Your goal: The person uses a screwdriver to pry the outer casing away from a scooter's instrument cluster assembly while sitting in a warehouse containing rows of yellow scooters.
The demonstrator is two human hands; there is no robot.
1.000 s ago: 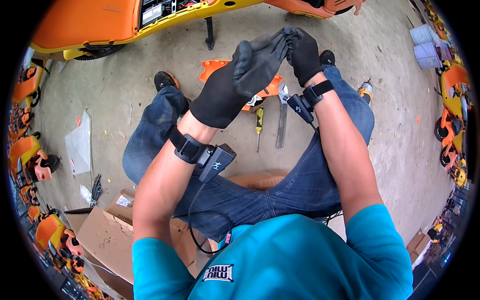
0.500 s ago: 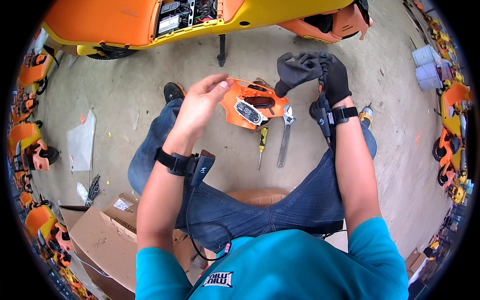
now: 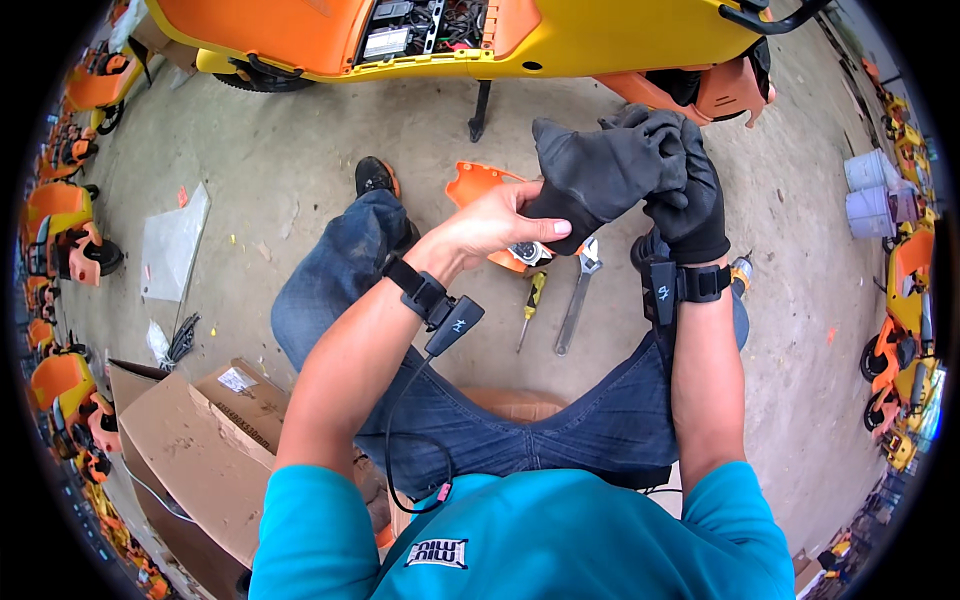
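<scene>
My bare left hand pinches the cuff of a loose black work glove. My right hand wears a matching black glove, and its fingers grip the other end of the loose one. Below them on the concrete floor lies an orange plastic panel fitted with a small display; my left hand and the loose glove cover much of it. Closer to me are a yellow-handled screwdriver and a silver adjustable wrench. Both wrists carry black straps with small dark devices.
A yellow and orange scooter with exposed wiring stands ahead on its kickstand. Cardboard boxes sit at lower left, near a white sheet. Pale buckets stand at right. More scooters line both sides.
My left hand has moved right from above the orange panel and taken the loose glove's cuff. The loose glove now hangs between both hands. The view has shifted slightly.
</scene>
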